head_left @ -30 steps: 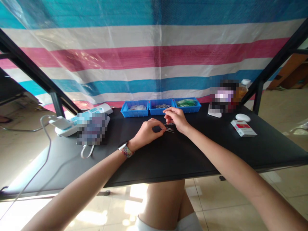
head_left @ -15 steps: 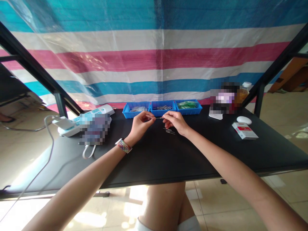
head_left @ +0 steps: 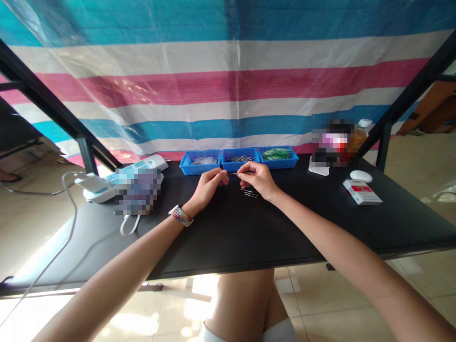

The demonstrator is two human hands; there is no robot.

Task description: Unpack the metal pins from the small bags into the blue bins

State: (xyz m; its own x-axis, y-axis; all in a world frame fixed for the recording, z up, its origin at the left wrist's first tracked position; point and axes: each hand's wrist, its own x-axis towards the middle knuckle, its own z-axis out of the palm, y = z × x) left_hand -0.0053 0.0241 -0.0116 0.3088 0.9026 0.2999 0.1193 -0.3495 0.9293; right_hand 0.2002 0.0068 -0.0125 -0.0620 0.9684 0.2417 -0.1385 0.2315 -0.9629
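Between my hands, just in front of the blue bins, a thin metal pin (head_left: 232, 173) is held level above the table. My left hand (head_left: 211, 184) pinches one end of it with thumb and fingers. At its other end, the fingertips of my right hand (head_left: 259, 179) are closed. Several similar thin metal pins (head_left: 251, 194) lie on the black table under my right hand. Behind my hands stand a blue bin (head_left: 239, 167) of metal pins, a left bin (head_left: 200, 169) with clear small pieces, and a right bin (head_left: 280, 164) with green pieces.
To the left lie a power strip (head_left: 156, 163) with a plugged-in charger (head_left: 91, 182) and a blurred-out device (head_left: 138, 192). On the right are a small red-and-white box (head_left: 362, 192), a white oval case (head_left: 361, 176) and a bottle (head_left: 363, 133). A striped sheet (head_left: 228, 88) hangs behind the table.
My left fingers have curled and shifted slightly on the pin, and my right fingertips have moved a little left. The view has shifted slightly; the loose pins stay on the table.
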